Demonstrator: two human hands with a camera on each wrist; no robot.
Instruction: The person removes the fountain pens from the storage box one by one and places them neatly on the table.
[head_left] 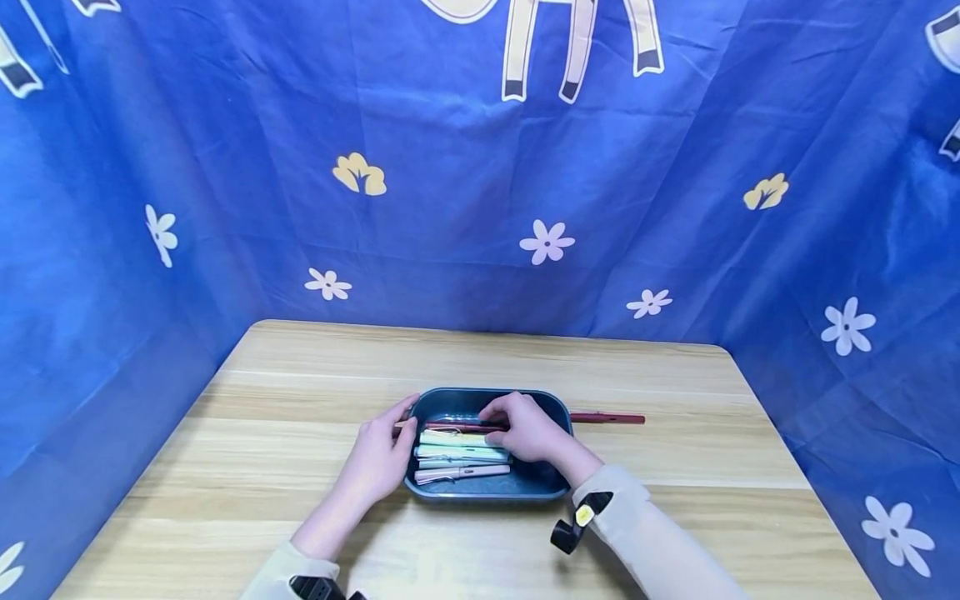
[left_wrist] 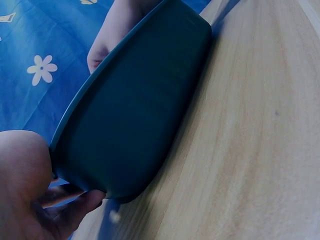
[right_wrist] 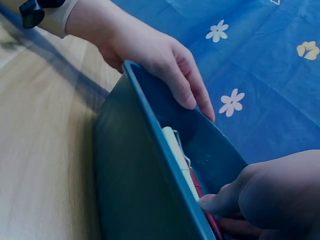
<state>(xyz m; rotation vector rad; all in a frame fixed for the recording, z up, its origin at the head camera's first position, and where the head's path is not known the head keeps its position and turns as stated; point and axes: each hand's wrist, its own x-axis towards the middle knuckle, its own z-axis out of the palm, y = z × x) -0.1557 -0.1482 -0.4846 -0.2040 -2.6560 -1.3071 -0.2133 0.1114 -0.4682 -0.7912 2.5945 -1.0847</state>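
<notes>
Along the bin's [head_left: 487,497] near edge lies a pink pen [head_left: 461,474], then pale blue pens [head_left: 461,453]; the left hand [head_left: 382,454] grips the bin's left edge, thumb inside. Past a pale green pen [head_left: 453,439], the right hand [head_left: 528,427], nearly closed, pinches a dark red pen [head_left: 468,428] whose length runs leftward from its fingertips; another red pen [head_left: 611,418] lies on the table [head_left: 300,367], by the bin's far right corner

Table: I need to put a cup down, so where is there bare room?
Bare table lies behind the box, toward the blue curtain; left of the left hand; and right of the dark red pen outside the box. Inside the box it is crowded, with pens and the right hand.
</notes>
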